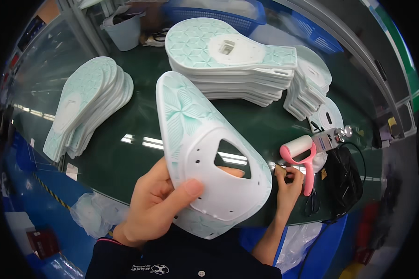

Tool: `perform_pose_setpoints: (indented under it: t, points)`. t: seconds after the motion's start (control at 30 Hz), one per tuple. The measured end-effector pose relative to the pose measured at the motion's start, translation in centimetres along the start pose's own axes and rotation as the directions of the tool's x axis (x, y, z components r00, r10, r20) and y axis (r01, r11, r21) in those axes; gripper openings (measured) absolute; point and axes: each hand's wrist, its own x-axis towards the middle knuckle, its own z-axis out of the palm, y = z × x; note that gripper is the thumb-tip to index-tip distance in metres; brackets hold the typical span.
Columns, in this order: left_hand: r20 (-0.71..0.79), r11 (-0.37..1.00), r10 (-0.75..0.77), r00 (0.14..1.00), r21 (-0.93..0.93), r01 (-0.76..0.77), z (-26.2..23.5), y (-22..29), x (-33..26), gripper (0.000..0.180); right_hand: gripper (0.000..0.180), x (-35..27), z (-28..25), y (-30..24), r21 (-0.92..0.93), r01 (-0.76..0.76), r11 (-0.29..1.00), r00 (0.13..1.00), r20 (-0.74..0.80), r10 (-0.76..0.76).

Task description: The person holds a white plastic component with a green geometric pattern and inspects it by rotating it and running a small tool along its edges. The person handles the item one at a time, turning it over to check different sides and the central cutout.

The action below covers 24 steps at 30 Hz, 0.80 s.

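Observation:
My left hand point(156, 202) is closed round the lower left edge of a white plastic panel point(209, 195), its thumb on the front face. Raised mint-green leaf patterns cover the panel's border. It has a large cut-out and several small holes, and one fingertip shows through the cut-out. Low on the right, my right hand point(289, 183) is in a pinch at the table, with a small brownish piece point(280, 171) at its fingertips whose kind I cannot make out. Right beside that hand lies a pink-handled lint roller point(308, 162) with a white roll.
Stacks of similar patterned panels stand at the left point(86, 100), at the back point(233, 69) and at the back right point(309, 83). Scissors point(313, 203), a black bag point(344, 174) and a metal-topped bottle point(330, 138) are on the right. Behind are a white bin point(125, 35) and a blue basket point(251, 18).

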Motion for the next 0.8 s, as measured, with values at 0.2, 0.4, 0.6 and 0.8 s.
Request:
perform_pose_setpoints:
  t: [0.2, 0.4, 0.6, 0.8]
  points:
    - [0.057, 0.997, 0.07, 0.996, 0.015, -0.071, 0.2, 0.1, -0.3, 0.033, 0.014, -0.7, -3.3, -7.1, 0.58, -0.068, 0.812, 0.995, -0.015, 0.094]
    - [0.044, 0.992, 0.066, 0.997, 0.101, -0.07, 1.2, 0.1, -0.1, 0.032, 0.026, -3.9, -5.4, -15.3, 0.815, 0.23, 0.532, 0.914, 0.008, -0.407]
    - [0.164, 0.952, 0.184, 0.969, 0.214, -0.217, 0.7, 0.2, -0.1, 0.031, 0.033, -4.0, -3.7, -17.4, 0.932, 0.107, 0.346, 0.882, 0.071, -0.465]
    - [0.19, 0.958, 0.133, 0.973, 0.227, -0.175, 1.0, 0.3, -0.6, 0.031, 0.032, -4.0, -3.9, -17.1, 0.899, 0.156, 0.408, 0.857, 0.082, -0.508]
